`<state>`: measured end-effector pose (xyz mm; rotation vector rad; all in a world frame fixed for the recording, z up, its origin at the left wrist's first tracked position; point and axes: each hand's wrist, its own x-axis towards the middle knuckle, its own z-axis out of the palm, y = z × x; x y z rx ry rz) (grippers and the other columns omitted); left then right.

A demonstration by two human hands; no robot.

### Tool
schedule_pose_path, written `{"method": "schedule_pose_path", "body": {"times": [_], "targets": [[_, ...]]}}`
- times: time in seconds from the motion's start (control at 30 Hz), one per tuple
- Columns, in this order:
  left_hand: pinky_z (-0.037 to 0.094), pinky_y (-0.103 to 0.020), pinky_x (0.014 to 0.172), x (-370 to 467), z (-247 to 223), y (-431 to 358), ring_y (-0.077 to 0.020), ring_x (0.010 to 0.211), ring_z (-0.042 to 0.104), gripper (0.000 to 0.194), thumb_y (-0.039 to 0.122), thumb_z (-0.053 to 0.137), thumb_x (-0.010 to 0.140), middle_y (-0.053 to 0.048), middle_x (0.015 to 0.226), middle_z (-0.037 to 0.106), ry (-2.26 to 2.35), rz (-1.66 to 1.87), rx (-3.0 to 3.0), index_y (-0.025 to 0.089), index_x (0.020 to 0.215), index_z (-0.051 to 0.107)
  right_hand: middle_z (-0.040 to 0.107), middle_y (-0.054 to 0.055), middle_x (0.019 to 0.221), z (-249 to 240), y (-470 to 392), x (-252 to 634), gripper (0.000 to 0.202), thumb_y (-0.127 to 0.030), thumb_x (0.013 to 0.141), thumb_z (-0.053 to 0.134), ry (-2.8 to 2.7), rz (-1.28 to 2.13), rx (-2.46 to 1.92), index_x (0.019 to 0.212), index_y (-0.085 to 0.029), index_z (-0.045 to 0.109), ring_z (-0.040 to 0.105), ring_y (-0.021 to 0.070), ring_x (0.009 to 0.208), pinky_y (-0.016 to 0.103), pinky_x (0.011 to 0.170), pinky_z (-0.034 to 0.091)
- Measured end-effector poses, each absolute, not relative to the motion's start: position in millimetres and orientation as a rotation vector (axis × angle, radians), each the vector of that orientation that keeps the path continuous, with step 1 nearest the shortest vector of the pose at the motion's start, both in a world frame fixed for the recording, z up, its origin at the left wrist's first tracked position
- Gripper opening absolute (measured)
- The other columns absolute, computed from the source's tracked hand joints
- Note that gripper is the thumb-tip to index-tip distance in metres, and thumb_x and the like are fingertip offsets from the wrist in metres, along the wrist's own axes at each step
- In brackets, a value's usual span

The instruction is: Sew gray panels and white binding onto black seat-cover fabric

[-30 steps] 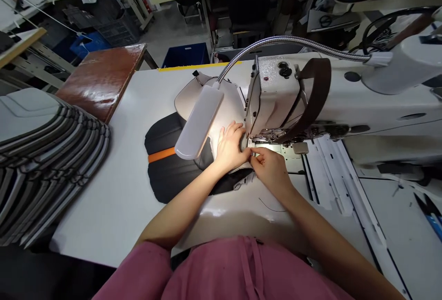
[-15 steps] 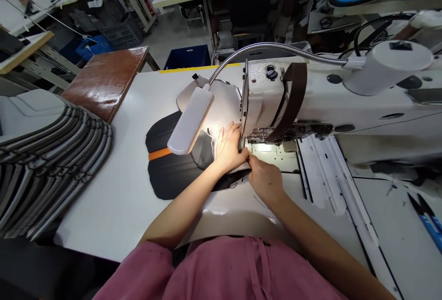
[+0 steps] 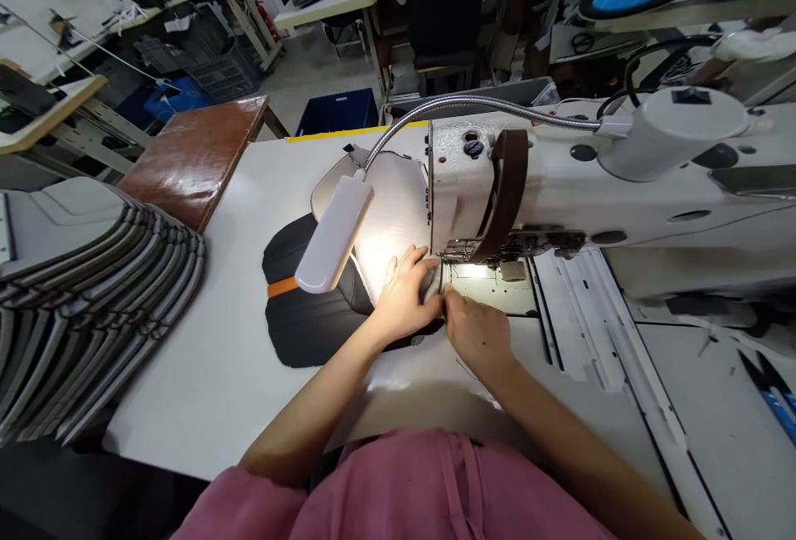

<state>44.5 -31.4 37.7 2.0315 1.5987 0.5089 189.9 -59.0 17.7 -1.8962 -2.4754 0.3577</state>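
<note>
A black and light grey cover piece [image 3: 311, 324] with an orange stripe lies on the white table, left of the sewing machine [image 3: 473, 192]. My left hand [image 3: 404, 295] rests on the piece beside the needle area, fingers spread, the thumb pointing to my other hand. My right hand [image 3: 476, 326] is closed, its thumb and forefinger pinching the edge of the piece just in front of the needle area. The lit metal plate [image 3: 491, 287] shows to the right of the needle. A lamp [image 3: 336, 233] on a bent metal neck hangs over the piece and hides part of it.
A tall stack of grey-edged pieces [image 3: 93, 291] stands at the left. Behind it is a brown board [image 3: 192, 150]. A blue bin [image 3: 337, 111] sits beyond the table. Blue-handled snips [image 3: 774, 399] lie at the far right. A person [image 3: 448, 1] is in the background.
The light grey part of the piece has shifted and its fold by my left hand looks flatter. My left hand's fingers are more bent. The whole view has shifted slightly.
</note>
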Motion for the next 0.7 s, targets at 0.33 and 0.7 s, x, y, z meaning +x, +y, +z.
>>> {"method": "schedule_pose_path", "body": {"times": [0.33, 0.7], "targets": [[0.038, -0.024, 0.051, 21, 69, -119, -0.0132, 0.054, 0.051, 0.022, 0.041, 0.056, 0.083, 0.001, 0.062, 0.056, 1.732, 0.434, 1.534, 0.019, 0.083, 0.059, 0.058, 0.014, 0.117, 14, -99, 199, 0.032, -0.03, 0.093, 0.047, -2.081, 0.506, -1.314, 0.12, -0.012, 0.05, 0.054, 0.0229, 0.113, 0.035, 0.092, 0.048], [0.04, -0.022, 0.057, 52, 45, -32, -0.011, 0.061, 0.048, 0.038, 0.053, 0.064, 0.074, 0.001, 0.067, 0.051, 1.69, 0.98, 1.261, 0.016, 0.073, 0.053, 0.058, 0.018, 0.097, 6, -98, 148, 0.021, -0.019, 0.085, 0.056, -2.306, -0.015, -1.491, 0.102, -0.008, 0.062, 0.055, 0.0315, 0.103, 0.045, 0.09, 0.048]]}}
